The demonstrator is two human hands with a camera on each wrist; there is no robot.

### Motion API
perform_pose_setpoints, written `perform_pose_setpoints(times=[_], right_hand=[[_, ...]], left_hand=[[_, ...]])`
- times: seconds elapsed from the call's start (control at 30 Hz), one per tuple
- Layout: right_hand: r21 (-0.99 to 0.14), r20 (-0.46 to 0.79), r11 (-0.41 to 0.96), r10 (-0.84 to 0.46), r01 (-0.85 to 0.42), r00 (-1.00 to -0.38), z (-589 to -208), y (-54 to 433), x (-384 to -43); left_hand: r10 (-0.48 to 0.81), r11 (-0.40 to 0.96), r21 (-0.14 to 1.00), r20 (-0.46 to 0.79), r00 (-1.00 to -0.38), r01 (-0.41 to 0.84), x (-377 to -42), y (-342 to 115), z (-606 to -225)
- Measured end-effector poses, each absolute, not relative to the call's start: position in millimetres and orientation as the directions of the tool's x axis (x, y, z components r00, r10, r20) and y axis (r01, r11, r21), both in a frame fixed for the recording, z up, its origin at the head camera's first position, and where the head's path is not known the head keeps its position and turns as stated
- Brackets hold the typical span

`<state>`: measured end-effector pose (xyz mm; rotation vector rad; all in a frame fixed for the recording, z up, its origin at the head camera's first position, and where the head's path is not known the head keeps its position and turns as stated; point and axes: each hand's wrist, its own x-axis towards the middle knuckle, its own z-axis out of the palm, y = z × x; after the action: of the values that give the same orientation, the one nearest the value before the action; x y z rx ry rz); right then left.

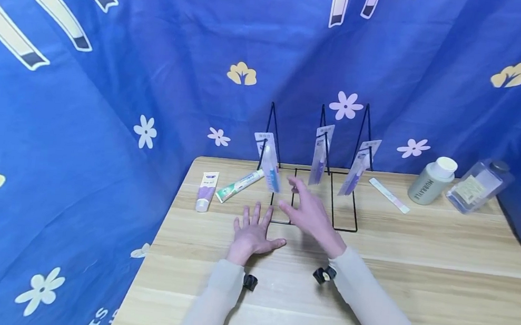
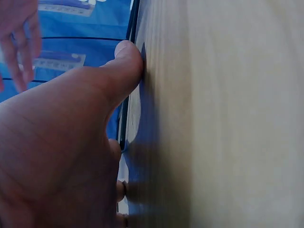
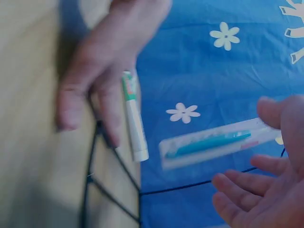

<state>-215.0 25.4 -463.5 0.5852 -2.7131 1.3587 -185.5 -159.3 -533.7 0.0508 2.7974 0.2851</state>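
Observation:
My left hand [image 1: 253, 236] lies on the table with its fingers spread, its fingertips by the front corner of a black wire rack [image 1: 344, 230]. Above the rack's base, my right hand [image 1: 312, 213] hovers with thumb and fingers apart, holding nothing. Close to it, a packaged blue toothbrush [image 1: 270, 166] hangs at the rack's left upright; the right wrist view shows this toothbrush [image 3: 209, 144] beside the thumb but apart from it. Two packaged purple toothbrushes, one in the middle [image 1: 320, 158] and one on the right [image 1: 359, 168], hang at the other uprights.
Left of the rack lie a green-and-white toothpaste tube [image 1: 240, 186] and a purple-and-white tube [image 1: 207, 191]. To the right are a slim pale packet [image 1: 389, 195], a grey-green bottle [image 1: 431, 181] and a clear bottle [image 1: 477, 188]. A blue patterned cloth [image 1: 194, 71] hangs behind the table.

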Motion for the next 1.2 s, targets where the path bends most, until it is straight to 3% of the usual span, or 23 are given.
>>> perform_pose_setpoints(times=[0.17,0.4,0.6,0.9,1.2], right_hand=[[-0.791,0.283,0.477,-0.269,-0.382,-0.921,-442.9,10.3,-242.4],[-0.779,0.269,0.490,-0.301,-0.390,-0.915,-425.0,-3.2,-261.2],[-0.803,0.283,0.442,-0.305,-0.399,-0.909,-422.6,-16.0,-266.6],[-0.840,0.369,0.349,-0.194,-0.415,-0.909,-423.1,-25.7,-271.4],[-0.839,0.384,0.324,-0.218,-0.438,-0.897,-423.4,-24.4,-258.6]], left_hand=[[0.056,0.984,0.180,-0.336,-0.940,-0.006,-186.5,-159.0,-534.1],[0.051,0.985,0.175,-0.328,-0.943,-0.007,-185.5,-158.9,-533.8],[0.047,0.986,0.166,-0.335,-0.941,-0.010,-184.6,-159.0,-533.8],[0.050,0.985,0.173,-0.339,-0.939,-0.010,-185.2,-157.6,-534.8],[0.041,0.983,0.184,-0.352,-0.935,-0.026,-185.5,-159.9,-537.5]])
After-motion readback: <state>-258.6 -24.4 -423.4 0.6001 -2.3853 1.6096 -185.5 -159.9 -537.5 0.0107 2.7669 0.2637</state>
